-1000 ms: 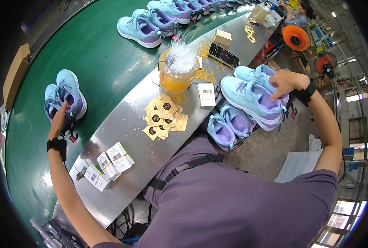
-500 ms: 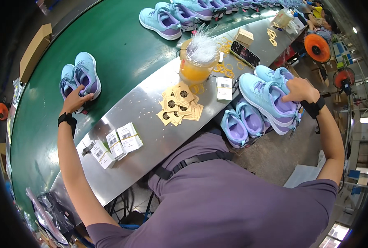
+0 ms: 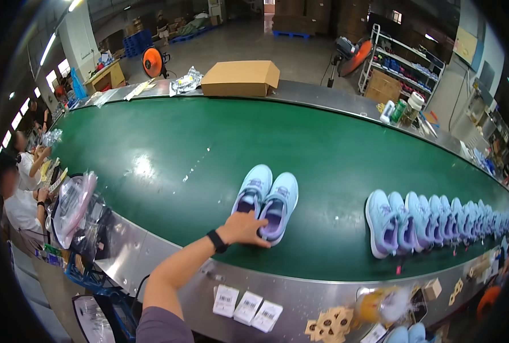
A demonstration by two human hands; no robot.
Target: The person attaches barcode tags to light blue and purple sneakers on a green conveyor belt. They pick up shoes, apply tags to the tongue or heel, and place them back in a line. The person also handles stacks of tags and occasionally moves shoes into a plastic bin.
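Bare left hand [image 3: 246,228], broad black wristband [image 3: 217,241] with smooth edges, short dusky-purple sleeve [image 3: 163,326] of plain cloth

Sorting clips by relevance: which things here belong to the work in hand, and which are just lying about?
Likely in the work:
- shoe pair, touched by the left hand
- shoe row
- white tags
- tan cards

Seemingly just lying about:
- cardboard box
- green can
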